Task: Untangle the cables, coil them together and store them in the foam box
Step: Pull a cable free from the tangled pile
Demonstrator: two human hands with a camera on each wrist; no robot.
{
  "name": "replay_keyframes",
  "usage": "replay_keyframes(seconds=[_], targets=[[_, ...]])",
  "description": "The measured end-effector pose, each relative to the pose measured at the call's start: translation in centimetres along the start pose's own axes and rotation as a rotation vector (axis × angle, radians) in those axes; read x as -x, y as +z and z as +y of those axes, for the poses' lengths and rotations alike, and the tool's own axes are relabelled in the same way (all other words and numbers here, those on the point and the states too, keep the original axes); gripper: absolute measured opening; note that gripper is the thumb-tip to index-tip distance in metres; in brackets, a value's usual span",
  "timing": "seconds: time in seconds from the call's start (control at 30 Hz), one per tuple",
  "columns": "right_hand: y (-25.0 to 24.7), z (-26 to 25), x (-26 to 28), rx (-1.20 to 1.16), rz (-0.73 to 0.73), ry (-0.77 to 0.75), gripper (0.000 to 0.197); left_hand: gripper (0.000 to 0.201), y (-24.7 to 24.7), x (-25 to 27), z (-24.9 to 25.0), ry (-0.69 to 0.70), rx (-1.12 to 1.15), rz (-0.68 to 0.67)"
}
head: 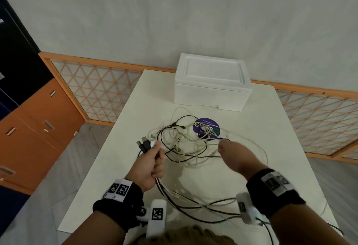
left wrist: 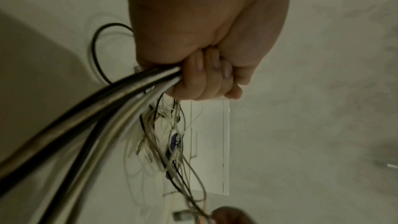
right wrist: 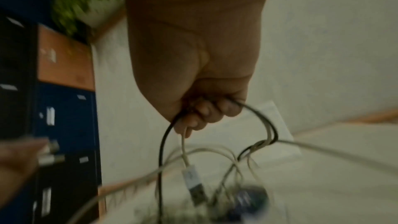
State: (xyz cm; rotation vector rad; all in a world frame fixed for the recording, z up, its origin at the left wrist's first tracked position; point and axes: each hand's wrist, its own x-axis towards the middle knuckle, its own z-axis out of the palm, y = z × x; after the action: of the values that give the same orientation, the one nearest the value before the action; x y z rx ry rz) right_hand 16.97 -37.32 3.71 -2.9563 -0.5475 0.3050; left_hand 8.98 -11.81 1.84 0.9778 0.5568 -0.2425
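A tangle of black and white cables (head: pixel 186 142) lies on the white table (head: pixel 271 128), partly lifted between my hands. My left hand (head: pixel 153 161) grips a bundle of cable ends, with several USB plugs (head: pixel 145 144) sticking out above its fist; in the left wrist view the fist (left wrist: pixel 206 77) is curled round the strands (left wrist: pixel 107 108). My right hand (head: pixel 232 153) holds black and white strands over the tangle; its fingers (right wrist: pixel 206 113) curl round them and a white USB plug (right wrist: pixel 193 181) dangles below. The white foam box (head: pixel 211 82) stands lidded at the table's far edge.
A round purple sticker (head: pixel 207 126) lies under the tangle. Loose cable loops (head: pixel 193 204) trail toward the table's near edge. Orange and dark cabinets (head: pixel 38 119) stand at the left; a lattice screen (head: pixel 96 90) runs behind the table.
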Motion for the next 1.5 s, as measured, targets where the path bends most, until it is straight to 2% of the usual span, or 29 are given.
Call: replay_keyframes(seconds=[0.03, 0.1, 0.17, 0.23, 0.37, 0.47, 0.53, 0.63, 0.7, 0.77, 0.83, 0.9, 0.97, 1.03, 1.1, 1.2, 1.23, 1.3, 1.37, 1.43, 1.5], targets=[[-2.1, -0.5, -0.1, -0.051, 0.078, -0.014, 0.015, 0.051, 0.4, -0.1, 0.3, 0.026, -0.011, -0.008], [-5.1, -1.8, -0.1, -0.08, 0.228, -0.141, 0.009, 0.052, 1.6, -0.2, 0.8, 0.073, -0.037, -0.04], [-6.6, -3.3, 0.2, -0.127, 0.255, -0.203, 0.009, 0.052, 3.1, -0.1, 1.2, 0.098, -0.072, -0.089], [-7.4, -4.7, 0.7, -0.339, 0.264, -0.131, 0.008, 0.053, 4.3, 0.0, 1.6, 0.11, -0.096, -0.142], [-8.0, -6.3, 1.2, -0.932, 0.425, 0.011, 0.005, 0.042, 5.8, 0.3, 2.0, 0.144, -0.113, -0.198], [-7.5, -7.6, 1.8, -1.036, 0.414, -0.071, 0.01, 0.026, 6.7, 0.5, 1.9, 0.219, -0.15, -0.23], [-6.5, -8.6, 2.3, -1.074, 0.348, -0.162, 0.014, 0.022, 7.1, 0.6, 2.0, 0.242, -0.11, -0.276], [-5.2, -9.2, 2.6, -1.161, 0.284, -0.19, 0.019, 0.019, 7.2, 0.8, 2.1, 0.252, -0.01, -0.322], [-4.4, -8.7, 2.5, -1.081, 0.237, -0.206, 0.019, 0.022, 6.9, 0.7, 2.1, 0.302, -0.025, -0.312], [-3.6, -7.6, 2.1, -0.712, 0.15, -0.208, 0.015, 0.026, 6.3, 0.5, 2.5, 0.358, 0.016, -0.296], [-2.4, -5.9, 1.6, -0.367, 0.052, -0.184, 0.01, 0.033, 5.5, 0.3, 3.7, 0.374, 0.152, -0.296], [-0.9, -3.5, 1.0, -0.239, 0.028, -0.11, 0.005, 0.04, 4.6, 0.5, 5.3, 0.376, 0.251, -0.276], [-0.3, -1.2, 0.3, -0.197, 0.081, -0.047, 0.003, 0.048, 3.8, 0.8, 6.5, 0.375, 0.251, -0.174], [-1.2, 0.0, 0.1, -0.229, 0.17, 0.017, 0.005, 0.052, 3.2, 1.0, 6.7, 0.397, 0.213, -0.082], [-3.7, -0.4, 0.2, -0.334, 0.269, 0.048, 0.011, 0.043, 3.3, 1.1, 6.4, 0.422, 0.164, -0.054], [-8.6, -3.3, 0.8, -0.591, 0.449, -0.031, 0.014, 0.018, 4.6, 1.1, 5.4, 0.452, -0.102, -0.096], [-10.0, -4.6, 1.1, -0.682, 0.48, -0.085, 0.015, 0.016, 5.4, 1.2, 5.0, 0.456, -0.224, -0.134], [-12.2, -6.8, 1.7, -0.812, 0.481, -0.184, 0.011, 0.027, 6.8, 1.2, 4.2, 0.453, -0.407, -0.211], [-13.0, -8.4, 2.2, -0.874, 0.455, -0.238, 0.01, 0.026, 8.2, 1.5, 3.9, 0.451, -0.497, -0.235], [-13.2, -9.1, 2.4, -0.95, 0.469, -0.261, 0.012, 0.029, 9.0, 1.7, 3.9, 0.456, -0.508, -0.215], [-12.9, -8.7, 2.3, -0.952, 0.503, -0.283, 0.011, 0.02, 9.2, 2.0, 4.2, 0.477, -0.443, -0.194]])
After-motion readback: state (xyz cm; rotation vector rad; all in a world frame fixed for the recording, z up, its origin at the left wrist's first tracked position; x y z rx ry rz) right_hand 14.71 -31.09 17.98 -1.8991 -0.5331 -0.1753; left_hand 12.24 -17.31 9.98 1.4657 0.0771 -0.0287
